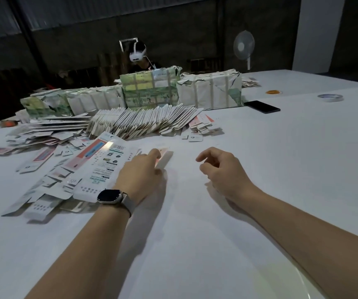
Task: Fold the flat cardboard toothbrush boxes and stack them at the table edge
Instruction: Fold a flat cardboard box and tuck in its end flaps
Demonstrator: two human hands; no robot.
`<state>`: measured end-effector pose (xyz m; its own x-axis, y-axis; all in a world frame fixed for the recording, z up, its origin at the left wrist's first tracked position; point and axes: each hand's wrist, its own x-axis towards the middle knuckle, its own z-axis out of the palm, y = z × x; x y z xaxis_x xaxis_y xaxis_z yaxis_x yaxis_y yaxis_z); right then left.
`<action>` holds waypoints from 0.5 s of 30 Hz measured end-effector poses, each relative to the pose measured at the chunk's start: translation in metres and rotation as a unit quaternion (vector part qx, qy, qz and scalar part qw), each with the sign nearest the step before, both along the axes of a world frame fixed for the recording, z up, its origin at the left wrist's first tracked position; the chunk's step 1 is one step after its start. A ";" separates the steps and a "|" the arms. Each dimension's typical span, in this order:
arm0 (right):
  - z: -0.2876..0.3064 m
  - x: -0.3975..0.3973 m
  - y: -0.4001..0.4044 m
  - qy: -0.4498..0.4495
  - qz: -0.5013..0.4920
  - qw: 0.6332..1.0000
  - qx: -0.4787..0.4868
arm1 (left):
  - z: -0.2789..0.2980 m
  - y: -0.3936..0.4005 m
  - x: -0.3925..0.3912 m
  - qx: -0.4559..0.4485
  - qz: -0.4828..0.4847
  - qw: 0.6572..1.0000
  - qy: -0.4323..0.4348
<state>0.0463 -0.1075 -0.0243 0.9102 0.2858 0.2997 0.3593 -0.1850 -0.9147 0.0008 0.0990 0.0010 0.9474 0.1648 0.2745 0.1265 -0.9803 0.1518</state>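
Your left hand (pixel 143 167), the one with the watch (pixel 111 196) on its wrist, reaches over the white surface (pixel 281 160) and its fingertips rest on a small folded box (pixel 164 159) with a pink face; motion blur there hides whether they pinch it. Your right hand (pixel 221 167) hovers just beside it, fingers loosely curled and holding nothing. Flat printed box blanks (pixel 100 167) lie scattered to your left, touching and overlapping one another. Farther back, a long leaning row of folded boxes (pixel 143 121) stands in front of paper-wrapped bundles (pixel 150 89). A dark phone (pixel 261 106), a tape roll (pixel 330 97) and an orange item (pixel 273 92) lie well apart at the right. Beyond the bundles sits a person wearing a white headset (pixel 138 53); a standing fan (pixel 244 46) stands against the dim, dark wall.
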 end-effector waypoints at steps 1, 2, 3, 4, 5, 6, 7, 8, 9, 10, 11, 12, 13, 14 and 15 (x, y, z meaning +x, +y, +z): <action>0.000 0.000 0.000 -0.001 -0.001 1.000 -0.002 | 0.003 -0.004 -0.002 0.001 -0.006 1.000 -0.022; 0.000 0.001 0.000 -0.002 -0.002 1.000 -0.003 | 0.007 -0.009 -0.004 -0.003 -0.012 0.999 -0.050; 0.000 0.001 0.001 -0.004 -0.005 1.000 -0.004 | 0.011 -0.013 -0.007 -0.009 -0.021 0.996 -0.083; 0.000 0.002 0.001 -0.006 -0.007 1.000 -0.004 | 0.016 -0.018 -0.009 -0.020 -0.033 0.992 -0.117; 0.000 0.002 0.002 -0.006 -0.009 1.000 -0.001 | 0.020 -0.022 -0.012 -0.038 -0.046 0.987 -0.149; 0.000 0.002 0.002 -0.003 -0.007 1.000 0.006 | 0.024 -0.026 -0.014 -0.060 -0.061 0.981 -0.176; 0.001 0.002 0.003 0.004 -0.003 1.000 0.022 | 0.028 -0.031 -0.016 -0.085 -0.076 0.974 -0.197; 0.001 0.002 0.004 0.012 0.001 0.999 0.041 | 0.031 -0.036 -0.018 -0.120 -0.093 0.965 -0.213; 0.001 0.003 0.004 0.019 0.002 0.998 0.059 | 0.032 -0.040 -0.019 -0.169 -0.108 0.953 -0.227; 0.000 0.003 0.004 0.023 -0.001 0.997 0.070 | 0.033 -0.044 -0.019 -0.228 -0.123 0.937 -0.236; 0.001 0.004 0.004 0.028 -0.005 0.996 0.080 | 0.032 -0.047 -0.018 -0.289 -0.138 0.917 -0.238; 0.001 0.004 0.004 0.033 -0.010 0.995 0.090 | 0.030 -0.050 -0.017 -0.346 -0.149 0.897 -0.231; 0.002 0.004 0.004 0.034 -0.015 0.994 0.100 | 0.027 -0.052 -0.015 -0.401 -0.154 0.877 -0.217; 0.003 0.004 0.003 0.033 -0.021 0.994 0.107 | 0.023 -0.055 -0.013 -0.457 -0.154 0.854 -0.197; 0.004 0.003 0.002 0.035 -0.024 0.993 0.113 | 0.019 -0.057 -0.011 -0.511 -0.149 0.829 -0.170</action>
